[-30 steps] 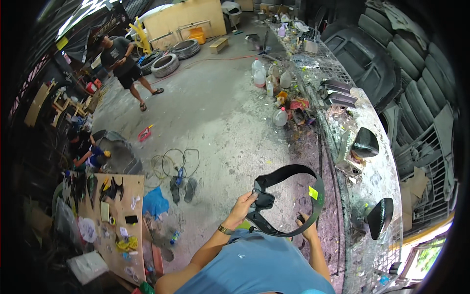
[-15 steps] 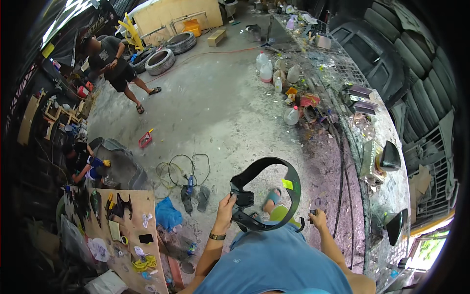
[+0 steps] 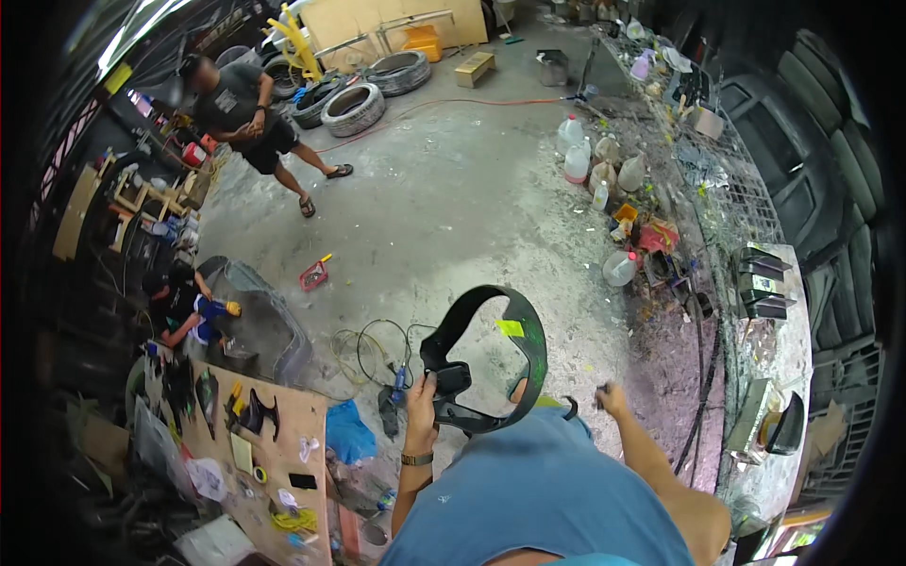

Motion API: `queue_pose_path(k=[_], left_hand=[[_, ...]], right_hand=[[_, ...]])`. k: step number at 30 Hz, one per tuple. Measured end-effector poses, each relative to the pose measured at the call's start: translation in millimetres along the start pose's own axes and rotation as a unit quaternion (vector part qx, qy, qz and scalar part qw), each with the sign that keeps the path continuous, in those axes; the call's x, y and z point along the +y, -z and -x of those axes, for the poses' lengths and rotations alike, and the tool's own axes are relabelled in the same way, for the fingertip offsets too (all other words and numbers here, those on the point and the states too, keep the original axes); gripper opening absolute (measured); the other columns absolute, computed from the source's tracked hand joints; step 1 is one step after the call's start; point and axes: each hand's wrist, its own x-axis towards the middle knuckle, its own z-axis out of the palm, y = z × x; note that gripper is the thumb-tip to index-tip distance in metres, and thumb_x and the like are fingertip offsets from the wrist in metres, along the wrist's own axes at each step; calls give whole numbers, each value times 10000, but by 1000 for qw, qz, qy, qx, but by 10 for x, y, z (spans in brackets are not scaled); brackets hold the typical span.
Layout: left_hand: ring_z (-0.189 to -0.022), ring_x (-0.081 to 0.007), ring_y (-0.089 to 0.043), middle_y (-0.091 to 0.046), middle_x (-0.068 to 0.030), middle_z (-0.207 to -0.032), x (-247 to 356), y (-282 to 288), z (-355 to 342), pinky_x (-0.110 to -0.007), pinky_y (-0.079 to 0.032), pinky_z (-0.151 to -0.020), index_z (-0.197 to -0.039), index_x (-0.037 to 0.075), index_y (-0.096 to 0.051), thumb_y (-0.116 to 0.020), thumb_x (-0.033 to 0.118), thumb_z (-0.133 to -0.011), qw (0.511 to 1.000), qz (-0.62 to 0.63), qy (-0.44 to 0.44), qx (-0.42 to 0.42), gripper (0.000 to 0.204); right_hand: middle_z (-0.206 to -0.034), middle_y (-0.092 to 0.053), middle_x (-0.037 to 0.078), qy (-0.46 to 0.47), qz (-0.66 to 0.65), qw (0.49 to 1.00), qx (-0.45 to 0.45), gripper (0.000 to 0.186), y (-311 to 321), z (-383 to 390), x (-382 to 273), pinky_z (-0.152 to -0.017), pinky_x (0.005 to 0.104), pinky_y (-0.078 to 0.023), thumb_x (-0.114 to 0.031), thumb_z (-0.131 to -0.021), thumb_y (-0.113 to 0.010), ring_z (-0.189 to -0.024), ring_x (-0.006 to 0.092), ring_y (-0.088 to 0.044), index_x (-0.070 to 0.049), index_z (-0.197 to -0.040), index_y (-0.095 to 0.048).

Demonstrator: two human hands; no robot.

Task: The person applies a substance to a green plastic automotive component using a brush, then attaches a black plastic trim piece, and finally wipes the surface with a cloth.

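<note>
My left hand (image 3: 422, 410) is closed on the side of a black plastic trim ring (image 3: 535, 354), next to a small block-like bracket on its inner side. The ring is held up tilted in front of my body, its large opening showing the floor. A yellow-green tape piece (image 3: 510, 327) sticks to its inner face, and a small hook juts out at its lower right. To the right of the ring, apart from it, my right hand (image 3: 612, 399) is closed round a small dark thing, too small and blurred to name.
On the left, a wooden board table (image 3: 307, 429) carries a phone (image 3: 303, 481), tape and tools. A blue plastic bag (image 3: 350, 434) and cables lie beside it. Someone crouches by a grey bumper (image 3: 283, 325); another person (image 3: 236, 113) stands farther back. Jugs (image 3: 620, 269) and a long bench line the right.
The surroundings have shifted right in view. The trim ring has moved slightly left and up and turned a little, still in my left hand. My right hand stays apart from it.
</note>
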Motion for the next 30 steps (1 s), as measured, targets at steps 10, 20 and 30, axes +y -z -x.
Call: queue_pose_path(k=[10, 20, 30], left_hand=[[-861, -123, -646, -679, -57, -1020, 592, -482, -1651, -248, -519, -743, -1155, -7, -605, -514, 220, -1008, 999, 39, -7, -10, 286], [-844, -87, -626, -663, -22, -992, 1438, -847, -3957, -233, -502, -731, -1146, 11, -617, -523, 222, -1005, 997, 13, 40, -63, 271], [-867, -67, -601, -662, -18, -982, 2387, -1237, -6061, -231, -487, -754, -1088, 0, -632, -513, 178, -1005, 981, -101, 3, -163, 230]], right_hand=[[-740, -650, 142, 81, -175, 970, -151, 78, -179, -2599, -2495, -563, 345, -540, -50, -918, -532, -624, 224, -686, 27, -914, -521], [-701, -663, 129, -57, 31, 998, -23, 151, -265, -3463, -2317, -541, 354, -519, -102, -802, -627, -588, 193, -666, -6, -906, -575], [-725, -657, 191, -246, -224, 943, 21, 132, -526, -3745, -2528, -465, 355, -537, 26, -759, -591, -561, 261, -673, 47, -881, -544]])
